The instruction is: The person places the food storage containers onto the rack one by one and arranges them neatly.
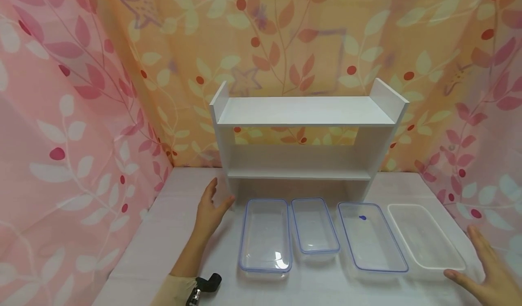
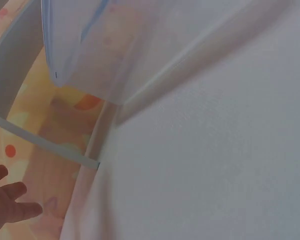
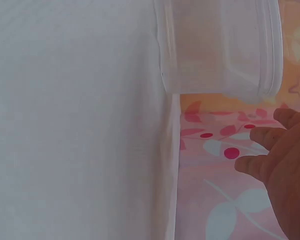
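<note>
Floral curtains [image 1: 285,38] back a white-covered desk [image 1: 140,251], where four see-through lidded containers [image 1: 315,226] stand in a row before a white shelf [image 1: 299,111]. They look light, stiff-walled and rather slippery, likely best taken by both long sides below the lid rim. The left hand [image 1: 209,214], near the shelf and the leftmost container [image 1: 266,235], and the right hand [image 1: 495,276], beside the rightmost container [image 1: 426,236], both have fingers spread and hold nothing, though I cannot tell whether the right thumb touches its container
</note>
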Motion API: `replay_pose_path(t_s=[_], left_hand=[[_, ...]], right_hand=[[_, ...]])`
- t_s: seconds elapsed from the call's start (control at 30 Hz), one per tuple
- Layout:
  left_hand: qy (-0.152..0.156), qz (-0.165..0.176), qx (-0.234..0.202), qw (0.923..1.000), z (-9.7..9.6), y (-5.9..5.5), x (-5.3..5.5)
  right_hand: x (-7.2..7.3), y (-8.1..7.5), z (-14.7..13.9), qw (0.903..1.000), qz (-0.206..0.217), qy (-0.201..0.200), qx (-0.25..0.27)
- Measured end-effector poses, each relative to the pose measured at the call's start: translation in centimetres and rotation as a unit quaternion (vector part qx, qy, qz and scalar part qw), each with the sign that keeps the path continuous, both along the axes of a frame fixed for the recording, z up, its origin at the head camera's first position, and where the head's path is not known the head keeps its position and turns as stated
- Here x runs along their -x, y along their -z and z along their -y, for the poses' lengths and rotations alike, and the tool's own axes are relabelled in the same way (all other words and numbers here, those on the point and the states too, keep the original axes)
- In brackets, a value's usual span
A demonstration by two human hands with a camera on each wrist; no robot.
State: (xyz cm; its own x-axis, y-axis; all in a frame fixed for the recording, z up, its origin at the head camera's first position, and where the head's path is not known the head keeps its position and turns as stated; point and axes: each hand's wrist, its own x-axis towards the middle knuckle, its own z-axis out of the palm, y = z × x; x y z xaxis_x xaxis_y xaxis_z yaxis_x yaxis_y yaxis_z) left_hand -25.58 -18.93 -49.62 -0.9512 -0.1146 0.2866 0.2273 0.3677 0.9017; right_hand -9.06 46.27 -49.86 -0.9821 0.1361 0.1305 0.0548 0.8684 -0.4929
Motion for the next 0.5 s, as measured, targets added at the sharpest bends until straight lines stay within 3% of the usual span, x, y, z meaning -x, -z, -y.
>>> replay_pose_path(t_s=[0.13,0.4,0.5], left_hand=[[0.009,0.005,-0.025,0.9996,-0.3,0.0,0.3],[0.025,-0.004,-0.059,0.9979,-0.9,0.5,1.1],[0.035,-0.003,-0.076,0.9965,-1.2,0.2,1.0]], right_hand=[[0.2,0.1,0.1,0.9986,0.042,0.011,0.029],[0.8,0.5,0.0,0.9964,0.046,-0.003,0.07],[1.1,1.0,-0.3,0.9951,0.052,-0.003,0.085]])
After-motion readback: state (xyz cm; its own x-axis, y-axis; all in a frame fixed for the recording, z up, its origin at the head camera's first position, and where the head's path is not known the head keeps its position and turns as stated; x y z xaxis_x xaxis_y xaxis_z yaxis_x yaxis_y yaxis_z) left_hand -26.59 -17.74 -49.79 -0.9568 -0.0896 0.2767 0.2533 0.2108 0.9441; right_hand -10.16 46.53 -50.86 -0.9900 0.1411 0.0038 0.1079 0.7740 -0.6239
